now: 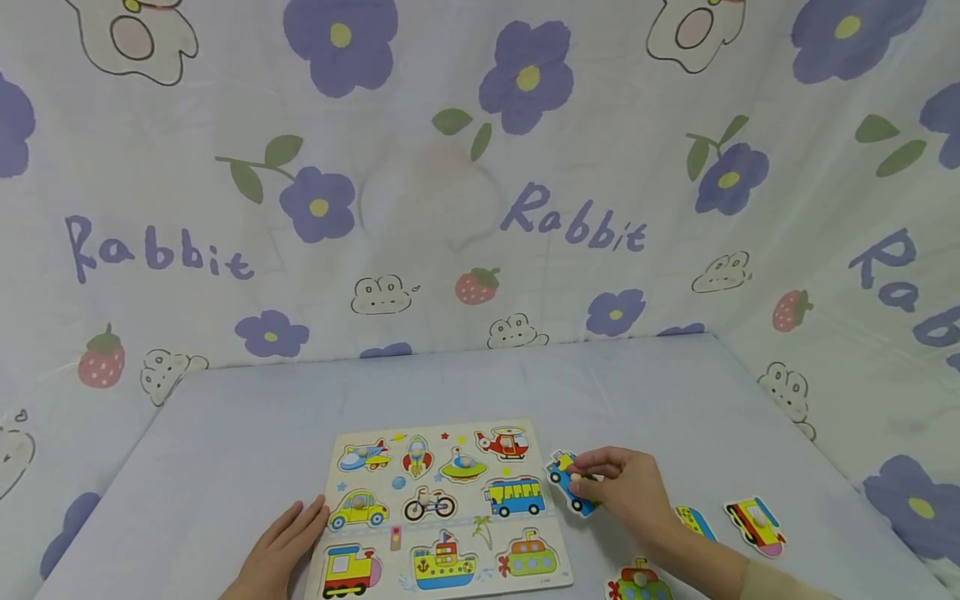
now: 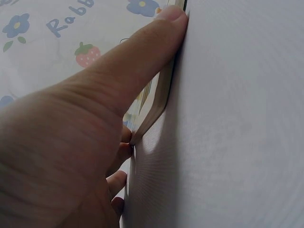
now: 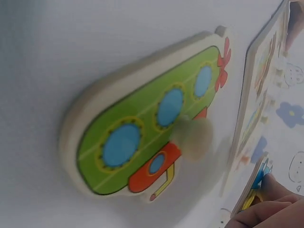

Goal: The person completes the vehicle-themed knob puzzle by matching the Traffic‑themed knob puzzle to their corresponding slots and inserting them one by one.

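Note:
A wooden knob puzzle board (image 1: 393, 568) printed with vehicles lies on the table. My left hand (image 1: 281, 546) rests at its left edge, fingers extended; in the left wrist view the thumb (image 2: 137, 57) lies straight along the board's side. With thumb and fingertips, my right hand (image 1: 626, 492) pinches a blue and yellow bus puzzle piece (image 1: 564, 486), tilted, just right of the board. The bus picture (image 1: 517, 497) in the board shows no knob. Below the right wrist lies a green submarine piece (image 3: 147, 128), large in the right wrist view.
A ship piece (image 1: 696, 522), partly hidden by the right forearm, and a train piece (image 1: 757, 525) lie on the table to the right. Knobbed pieces such as the helicopter (image 1: 506, 443) and car (image 1: 358, 509) sit in the board. A patterned cloth (image 1: 427, 217) hangs behind the table.

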Tool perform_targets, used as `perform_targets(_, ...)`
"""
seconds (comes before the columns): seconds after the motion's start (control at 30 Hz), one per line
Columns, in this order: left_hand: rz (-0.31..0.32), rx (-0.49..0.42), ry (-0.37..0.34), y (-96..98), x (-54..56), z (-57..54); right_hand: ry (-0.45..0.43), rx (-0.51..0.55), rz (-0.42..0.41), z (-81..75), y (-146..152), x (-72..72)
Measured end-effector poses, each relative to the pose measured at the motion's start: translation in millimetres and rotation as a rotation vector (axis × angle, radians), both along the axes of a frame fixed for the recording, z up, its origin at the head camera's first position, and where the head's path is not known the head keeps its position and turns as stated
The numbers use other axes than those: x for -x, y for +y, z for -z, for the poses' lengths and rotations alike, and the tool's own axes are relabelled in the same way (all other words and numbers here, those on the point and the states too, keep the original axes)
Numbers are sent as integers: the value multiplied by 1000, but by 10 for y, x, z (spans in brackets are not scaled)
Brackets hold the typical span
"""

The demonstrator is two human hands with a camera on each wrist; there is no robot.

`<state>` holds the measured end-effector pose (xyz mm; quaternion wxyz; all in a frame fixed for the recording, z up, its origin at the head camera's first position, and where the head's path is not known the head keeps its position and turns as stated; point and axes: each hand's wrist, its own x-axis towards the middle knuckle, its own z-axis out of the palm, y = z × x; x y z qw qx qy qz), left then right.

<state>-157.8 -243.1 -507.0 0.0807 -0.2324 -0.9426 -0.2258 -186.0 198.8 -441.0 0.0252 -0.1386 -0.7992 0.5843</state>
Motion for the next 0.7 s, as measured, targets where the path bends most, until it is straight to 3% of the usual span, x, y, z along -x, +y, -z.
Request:
perform_targets(0.23, 10, -5, -11, 2, -1, -23, 12, 40, -39, -12, -125, 39)
perform_targets(0.5, 9, 8, 19, -2, 0, -11, 31, 3, -73, -5, -182, 63)
perform_targets(0.7, 2, 10, -13, 2, 5, -26, 34, -12, -80, 14, -198, 90)
